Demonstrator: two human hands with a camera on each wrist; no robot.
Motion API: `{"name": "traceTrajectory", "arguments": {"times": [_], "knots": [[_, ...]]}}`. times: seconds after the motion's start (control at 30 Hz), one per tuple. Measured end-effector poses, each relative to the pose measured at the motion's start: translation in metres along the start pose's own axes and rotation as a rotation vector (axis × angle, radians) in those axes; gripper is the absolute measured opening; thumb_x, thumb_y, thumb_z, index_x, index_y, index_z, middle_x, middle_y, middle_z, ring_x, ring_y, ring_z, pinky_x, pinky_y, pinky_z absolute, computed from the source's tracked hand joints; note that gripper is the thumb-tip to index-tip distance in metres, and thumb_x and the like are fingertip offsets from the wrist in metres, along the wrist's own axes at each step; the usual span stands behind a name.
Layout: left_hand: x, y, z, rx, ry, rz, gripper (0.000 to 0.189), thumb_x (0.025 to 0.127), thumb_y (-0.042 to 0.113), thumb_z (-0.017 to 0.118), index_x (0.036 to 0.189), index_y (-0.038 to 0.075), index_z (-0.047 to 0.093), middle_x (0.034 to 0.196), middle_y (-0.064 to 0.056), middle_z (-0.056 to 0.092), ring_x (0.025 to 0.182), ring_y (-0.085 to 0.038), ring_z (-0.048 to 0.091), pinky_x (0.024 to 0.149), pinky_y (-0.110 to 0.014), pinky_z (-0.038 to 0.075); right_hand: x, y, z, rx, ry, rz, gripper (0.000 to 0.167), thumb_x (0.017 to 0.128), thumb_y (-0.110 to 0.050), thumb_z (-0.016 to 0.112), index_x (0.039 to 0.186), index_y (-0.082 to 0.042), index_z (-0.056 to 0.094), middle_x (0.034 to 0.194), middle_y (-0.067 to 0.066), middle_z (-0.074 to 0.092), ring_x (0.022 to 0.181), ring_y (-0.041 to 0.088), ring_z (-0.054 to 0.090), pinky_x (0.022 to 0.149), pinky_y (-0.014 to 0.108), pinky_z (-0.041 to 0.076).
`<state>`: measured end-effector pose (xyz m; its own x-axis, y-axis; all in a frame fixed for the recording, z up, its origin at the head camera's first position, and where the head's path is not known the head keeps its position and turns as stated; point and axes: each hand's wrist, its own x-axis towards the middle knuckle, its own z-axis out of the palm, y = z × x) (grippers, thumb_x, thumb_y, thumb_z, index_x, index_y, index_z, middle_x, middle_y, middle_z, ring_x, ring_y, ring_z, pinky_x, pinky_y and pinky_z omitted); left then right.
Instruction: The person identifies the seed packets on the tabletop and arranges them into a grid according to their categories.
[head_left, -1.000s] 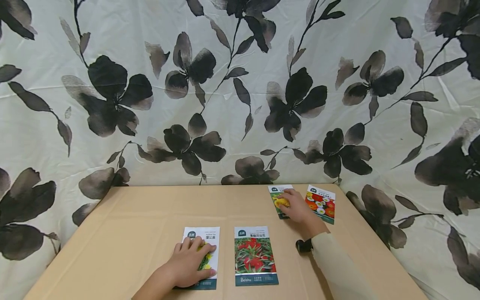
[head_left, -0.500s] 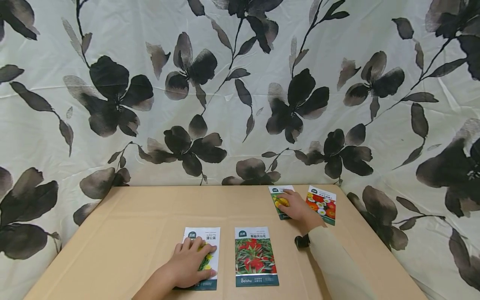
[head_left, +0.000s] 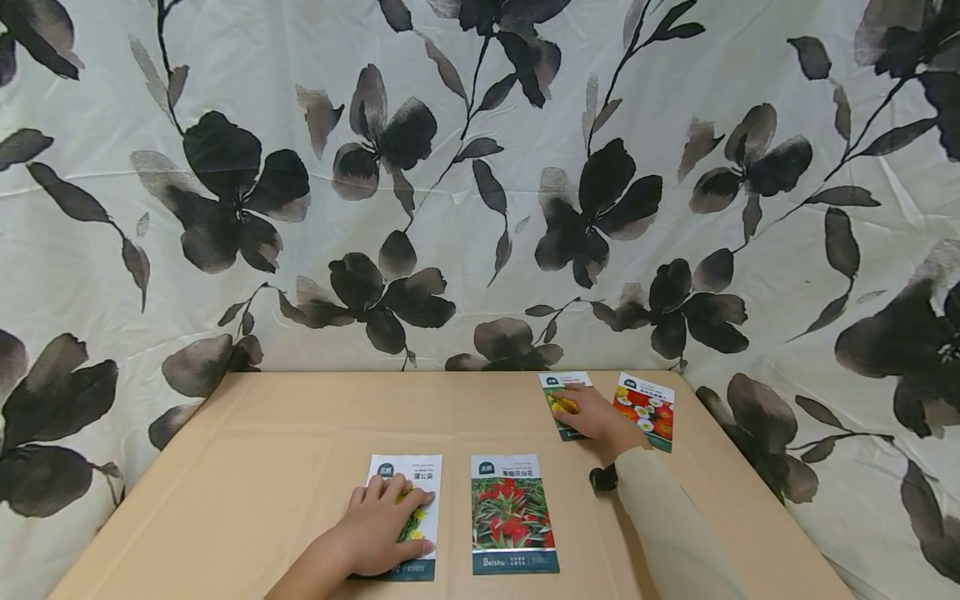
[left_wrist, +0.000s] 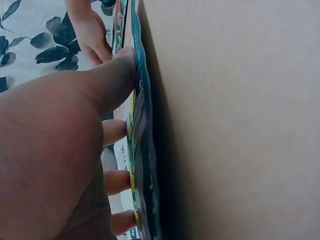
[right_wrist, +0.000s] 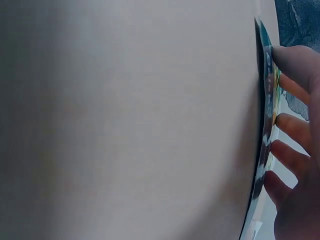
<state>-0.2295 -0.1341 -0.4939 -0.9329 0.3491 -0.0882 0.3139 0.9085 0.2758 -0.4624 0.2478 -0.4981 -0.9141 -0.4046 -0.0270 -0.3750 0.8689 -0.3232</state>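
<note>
My left hand [head_left: 386,525] rests on a white seed packet [head_left: 426,475] with a yellow flower picture, at the front of the table. The fingers are spread and hide much of the picture. In the left wrist view the thumb [left_wrist: 117,80] presses near the packet's dark green bottom band [left_wrist: 142,100]. Farther back on the right, my right hand [head_left: 596,421] lies over another yellow-flower seed packet [head_left: 551,400]. Its fingertips touch the front, as the right wrist view shows with the packet's edge [right_wrist: 267,100], and the lower right part is covered.
A seed packet with red flowers [head_left: 514,517] lies right of the left hand. Another with red, orange and white flowers [head_left: 651,408] sits beside the right hand, partly behind the wrist. The light brown table [head_left: 262,467] ends at a floral cloth [head_left: 480,208].
My right wrist has shifted slightly toward the back, and the fingers cover a little more of the yellow picture. The left hand stays in place on its packet.
</note>
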Motion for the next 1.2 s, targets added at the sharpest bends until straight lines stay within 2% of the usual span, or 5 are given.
{"name": "traceTrajectory", "arguments": {"times": [0.43, 0.8, 1.2], "knots": [[0.0, 0.002, 0.001, 0.0, -0.003, -0.011, 0.071, 0.085, 0.069, 0.068, 0.144, 0.031, 0.057, 0.132, -0.005, 0.05, 0.107, -0.028, 0.039, 0.088, -0.055, 0.034, -0.002, -0.003, -0.004, -0.069, -0.032, 0.019, 0.056, 0.102, -0.044, 0.061, 0.151, -0.021, 0.052, 0.158, 0.021, 0.04, 0.143, 0.047, 0.038, 0.112, 0.068, 0.035], [0.0, 0.003, 0.003, 0.002, -0.007, -0.018, 0.071, 0.085, 0.069, 0.067, 0.144, 0.031, 0.056, 0.134, -0.005, 0.05, 0.107, -0.028, 0.039, 0.088, -0.055, 0.033, 0.0, -0.008, -0.002, -0.076, -0.048, 0.055, 0.058, 0.101, -0.051, 0.059, 0.152, -0.025, 0.051, 0.158, 0.019, 0.041, 0.14, 0.044, 0.039, 0.11, 0.068, 0.035], [-0.001, 0.004, 0.001, -0.012, -0.003, -0.012, 0.07, 0.085, 0.068, 0.068, 0.144, 0.031, 0.057, 0.133, -0.005, 0.05, 0.106, -0.027, 0.039, 0.087, -0.054, 0.033, 0.0, -0.01, -0.001, -0.08, -0.058, 0.079, 0.059, 0.101, -0.051, 0.058, 0.154, -0.026, 0.048, 0.154, 0.019, 0.043, 0.136, 0.041, 0.04, 0.11, 0.068, 0.033]]}}
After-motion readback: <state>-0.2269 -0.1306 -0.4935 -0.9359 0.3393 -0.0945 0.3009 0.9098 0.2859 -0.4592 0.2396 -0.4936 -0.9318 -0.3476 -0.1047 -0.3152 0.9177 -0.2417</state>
